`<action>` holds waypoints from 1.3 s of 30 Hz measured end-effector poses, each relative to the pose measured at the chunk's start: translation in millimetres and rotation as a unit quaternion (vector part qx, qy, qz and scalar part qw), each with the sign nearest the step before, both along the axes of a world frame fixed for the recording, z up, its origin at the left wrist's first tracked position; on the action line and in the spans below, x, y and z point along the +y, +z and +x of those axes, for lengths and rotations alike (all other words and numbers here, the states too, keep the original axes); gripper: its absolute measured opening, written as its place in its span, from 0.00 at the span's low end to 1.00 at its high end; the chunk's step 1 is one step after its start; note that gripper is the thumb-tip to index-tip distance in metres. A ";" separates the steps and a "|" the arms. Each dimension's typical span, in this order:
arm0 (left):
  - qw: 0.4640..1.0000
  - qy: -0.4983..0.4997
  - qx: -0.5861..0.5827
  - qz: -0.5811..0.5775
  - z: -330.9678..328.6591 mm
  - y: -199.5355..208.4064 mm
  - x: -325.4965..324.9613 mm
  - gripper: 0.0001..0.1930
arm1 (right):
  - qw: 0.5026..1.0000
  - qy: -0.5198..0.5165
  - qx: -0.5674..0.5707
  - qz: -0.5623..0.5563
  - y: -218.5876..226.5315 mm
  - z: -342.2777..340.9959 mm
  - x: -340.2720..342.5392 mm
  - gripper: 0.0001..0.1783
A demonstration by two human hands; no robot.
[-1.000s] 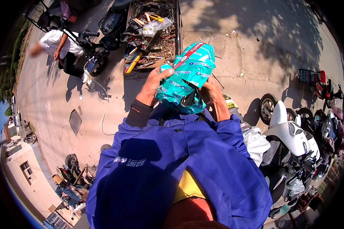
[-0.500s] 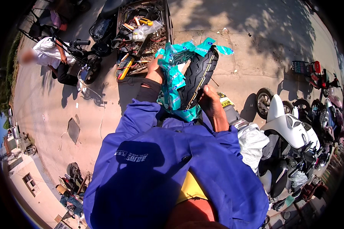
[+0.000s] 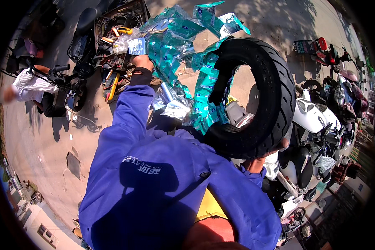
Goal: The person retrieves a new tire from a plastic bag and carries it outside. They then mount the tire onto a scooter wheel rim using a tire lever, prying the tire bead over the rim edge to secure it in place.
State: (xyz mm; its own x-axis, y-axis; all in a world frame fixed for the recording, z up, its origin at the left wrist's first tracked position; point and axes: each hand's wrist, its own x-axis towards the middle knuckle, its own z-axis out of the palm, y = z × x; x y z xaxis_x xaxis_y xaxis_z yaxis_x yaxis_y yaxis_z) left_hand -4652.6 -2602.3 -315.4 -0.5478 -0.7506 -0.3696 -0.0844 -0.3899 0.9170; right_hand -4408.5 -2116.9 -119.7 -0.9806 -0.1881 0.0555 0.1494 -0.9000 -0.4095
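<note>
A black scooter tyre (image 3: 278, 89) stands tilted before my chest, its hollow centre facing me. Teal plastic wrapping (image 3: 164, 54) with a silvery inner side trails from the tyre's left side, where a strip still lies round the tread. My left hand (image 3: 142, 62) is closed on the wrapping's left end, arm stretched out to the front left. Beneath the tyre, my right hand (image 3: 256, 162) grips its lower edge; most of those fingers are hidden behind the rubber.
An open tool box (image 3: 108, 56) with several tools and wires stands at the front left. Beyond it, a person in white (image 3: 33, 89) sits by a dark scooter (image 3: 77, 89). On my right are a white scooter (image 3: 312, 116) and several others. A flat dark piece (image 3: 73, 165) lies on the ground.
The wrapping has been pulled off much of the tyre and spread out to the left by my left hand. The tyre has moved right and turned to show its opening; my right hand has shifted under it.
</note>
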 end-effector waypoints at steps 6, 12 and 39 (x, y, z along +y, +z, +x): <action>0.966 -0.102 -0.032 -0.237 -24.0 -24.1 23.6 0.11 | 0.909 -0.354 -0.015 0.221 50.6 65.8 29.5 0.51; 0.826 -0.400 -0.109 -0.382 1.3 -30.2 115.3 0.26 | 0.880 -0.427 0.029 0.208 73.0 99.9 47.3 0.49; 0.330 -0.621 0.502 -0.504 45.6 222.8 353.5 0.30 | 0.688 -0.556 -0.185 0.428 56.0 68.4 -12.9 0.50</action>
State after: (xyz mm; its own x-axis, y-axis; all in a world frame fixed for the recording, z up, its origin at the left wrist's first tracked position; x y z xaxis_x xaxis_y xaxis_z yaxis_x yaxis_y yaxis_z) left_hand -4607.0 -2248.9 -92.6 -0.1315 0.8182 0.5597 0.9378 -0.0802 0.3377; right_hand -4340.1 -2129.9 -63.7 -0.4620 0.8814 0.0986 -0.1995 0.0050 -0.9799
